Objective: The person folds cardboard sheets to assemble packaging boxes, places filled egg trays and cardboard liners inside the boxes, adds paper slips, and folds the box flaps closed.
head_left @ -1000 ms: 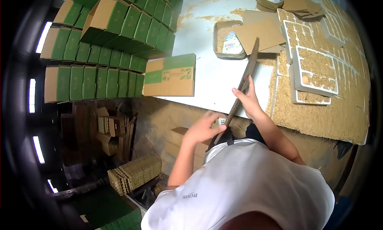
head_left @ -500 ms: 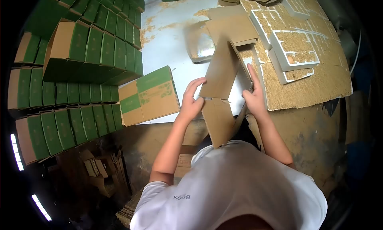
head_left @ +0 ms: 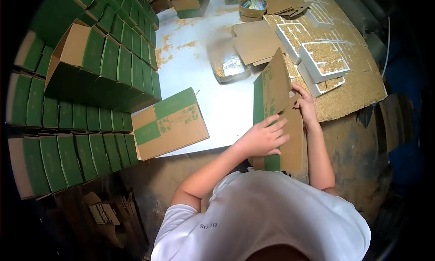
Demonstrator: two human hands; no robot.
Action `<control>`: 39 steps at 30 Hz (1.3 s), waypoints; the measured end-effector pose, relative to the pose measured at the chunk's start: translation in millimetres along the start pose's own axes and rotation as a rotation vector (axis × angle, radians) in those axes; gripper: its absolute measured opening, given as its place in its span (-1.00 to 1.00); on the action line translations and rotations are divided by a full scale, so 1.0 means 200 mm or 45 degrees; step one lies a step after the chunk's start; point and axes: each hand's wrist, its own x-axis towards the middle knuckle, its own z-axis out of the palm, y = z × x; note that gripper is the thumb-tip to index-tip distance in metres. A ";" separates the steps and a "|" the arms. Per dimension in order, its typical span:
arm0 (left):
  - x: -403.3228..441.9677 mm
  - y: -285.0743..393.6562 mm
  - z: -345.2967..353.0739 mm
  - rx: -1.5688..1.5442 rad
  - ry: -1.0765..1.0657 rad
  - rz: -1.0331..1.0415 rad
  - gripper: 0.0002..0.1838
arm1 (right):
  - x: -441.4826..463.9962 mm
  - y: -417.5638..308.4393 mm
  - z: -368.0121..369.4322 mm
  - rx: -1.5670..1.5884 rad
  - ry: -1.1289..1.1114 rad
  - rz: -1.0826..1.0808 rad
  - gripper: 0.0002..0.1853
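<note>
A partly unfolded cardboard box (head_left: 293, 138), brown with a green printed side, stands upright at the table's front edge, close to my body. My left hand (head_left: 267, 136) lies against its near left side and a flap, fingers spread. On the box's right side is my right hand (head_left: 304, 104), its fingers bent at the edge of a flap. Flat on the table to the left rests a folded green and brown carton (head_left: 171, 123).
Green boxes (head_left: 97, 57) are stacked along the left. A container with packets (head_left: 231, 68), cardboard sheets (head_left: 258, 41) and a round basket (head_left: 253, 8) stand beyond the box. White foam trays (head_left: 324, 61) lie on husk-covered blocks (head_left: 358, 98) at the right.
The flat cardboard has been opened out and turned, so its green printed side now shows. My left hand has moved from its left edge across to its near side.
</note>
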 end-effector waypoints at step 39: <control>-0.42 -0.29 0.26 0.740 0.670 -1.352 -0.35 | 0.29 0.36 0.66 -1.351 -0.117 -1.203 -0.79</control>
